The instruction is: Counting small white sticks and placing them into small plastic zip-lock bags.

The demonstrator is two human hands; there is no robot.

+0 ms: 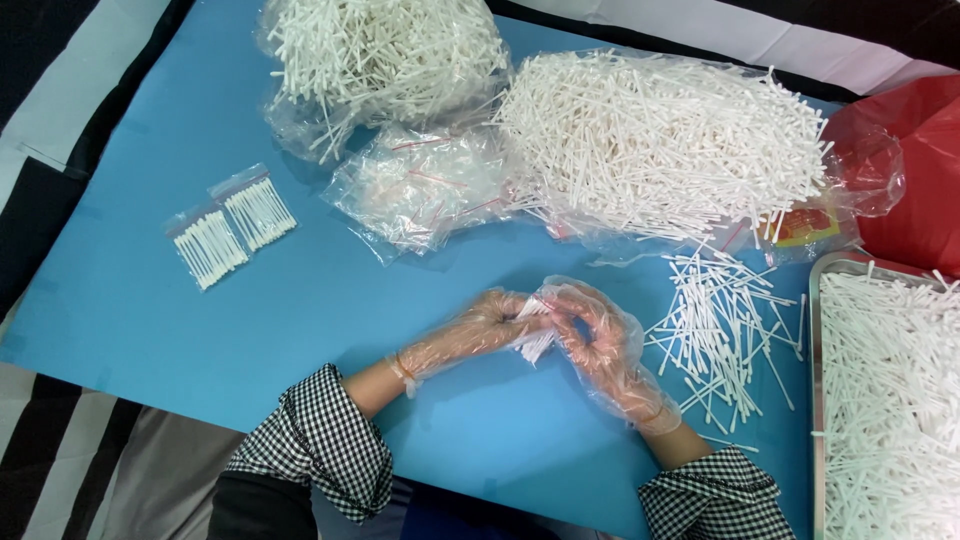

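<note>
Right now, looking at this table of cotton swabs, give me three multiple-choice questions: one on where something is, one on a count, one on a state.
1. Where do the small filled packets lie?
A. left of the hands, on the blue mat
B. inside the metal tray
C. on the red bag

2. How many small filled packets are there?
A. two
B. five
C. none

3. What covers the left hand and right hand?
A. clear plastic gloves
B. black leather gloves
C. nothing

Answers: 1 A, they sit on the mat at left, far from the tray. 2 A, two lie side by side. 3 A, crinkled transparent film wraps both hands, which hold a small bunch of swabs.
</note>
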